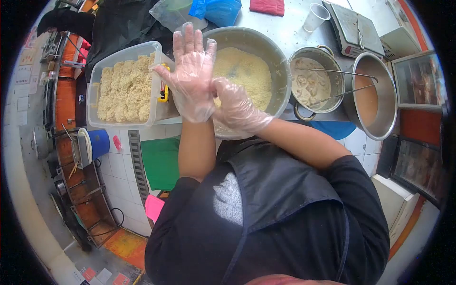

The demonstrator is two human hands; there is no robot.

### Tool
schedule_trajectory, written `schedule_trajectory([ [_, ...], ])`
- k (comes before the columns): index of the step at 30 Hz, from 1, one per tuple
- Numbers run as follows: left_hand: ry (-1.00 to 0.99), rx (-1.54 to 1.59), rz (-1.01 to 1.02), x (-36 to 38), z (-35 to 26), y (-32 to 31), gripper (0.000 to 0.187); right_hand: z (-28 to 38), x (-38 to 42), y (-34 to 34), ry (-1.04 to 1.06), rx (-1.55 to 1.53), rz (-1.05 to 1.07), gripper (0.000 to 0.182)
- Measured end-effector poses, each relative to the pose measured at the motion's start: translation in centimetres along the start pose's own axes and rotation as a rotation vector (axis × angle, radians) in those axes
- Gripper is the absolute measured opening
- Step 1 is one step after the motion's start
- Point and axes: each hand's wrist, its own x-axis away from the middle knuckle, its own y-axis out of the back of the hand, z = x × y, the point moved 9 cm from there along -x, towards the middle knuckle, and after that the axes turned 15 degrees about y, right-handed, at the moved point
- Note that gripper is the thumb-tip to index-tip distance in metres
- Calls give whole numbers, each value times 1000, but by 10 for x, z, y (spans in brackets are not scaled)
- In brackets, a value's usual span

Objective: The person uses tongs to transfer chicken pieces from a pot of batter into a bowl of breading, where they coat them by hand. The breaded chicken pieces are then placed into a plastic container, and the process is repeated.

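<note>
My left hand is raised palm toward me, in a clear plastic glove, with its fingers stretched out and holding nothing. My right hand, gloved the same way, closes at the little-finger side of the left palm and wrist, gripping the glove there. Some of its fingers are hidden behind the left hand. Behind both hands stands a large metal basin with pale yellow crumbly powder. Left of them, a clear plastic tub holds rows of crumb-coated pieces.
On the right are a metal pot of pieces in whitish batter, tongs across it, and a metal bowl of orange-brown liquid. A scale and a clear cup stand behind. A blue bucket is lower left.
</note>
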Motion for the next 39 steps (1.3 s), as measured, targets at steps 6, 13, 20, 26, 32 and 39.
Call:
schedule_trajectory([
  [6, 32, 154, 75, 9, 17, -16, 115, -31, 12, -19, 118, 293, 692, 13],
  [13, 114, -491, -204, 9, 38, 36, 76, -24, 43, -1, 235, 167, 1217, 12],
  [20, 488, -2071, -434, -3, 22, 180, 58, -208, 22, 16, -429, 426, 928, 31],
  [26, 593, -2414, -186, 43, 91, 159, 69, -241, 111, -68, -302, 285, 1268, 46],
  [32, 1190, -2087, -186, 65, 73, 165, 69, -212, 98, -25, -478, 417, 1370, 30],
  [39, 1060, -452, -835, 138, 127, 159, 72, -161, 141, -37, -1237, -134, 555, 39],
])
